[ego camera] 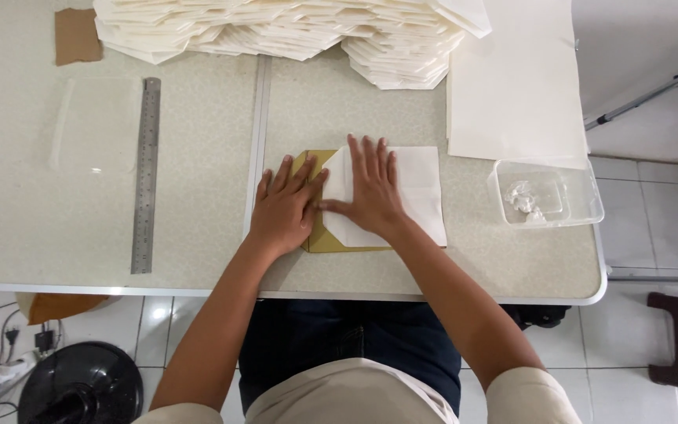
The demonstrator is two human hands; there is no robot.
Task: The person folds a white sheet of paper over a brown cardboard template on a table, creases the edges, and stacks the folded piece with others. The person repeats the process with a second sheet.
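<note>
Lying flat under both palms: a white folded sheet (402, 196) over a mustard-yellow square board (319, 235), mid-table near the front edge. Beyond the fingertips, a stack of cream folded papers (292, 27); right of the palms, a large cream sheet (512, 86) and a clear plastic tray (547, 192) with white paste. Far to the left, a steel ruler (145, 174) and a brown cardboard scrap (77, 35). Left hand (282, 210) spread flat, fingers pressing the sheet's angled left edge, grasping nothing. Right hand (372, 192) splayed, palm down on the sheet, thumb pointing left, nothing clasped.

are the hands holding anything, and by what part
Nothing is gripped. Both hands lie flat: the right hand presses on the white paper, the left hand on its folded left edge over the yellow card.
</note>
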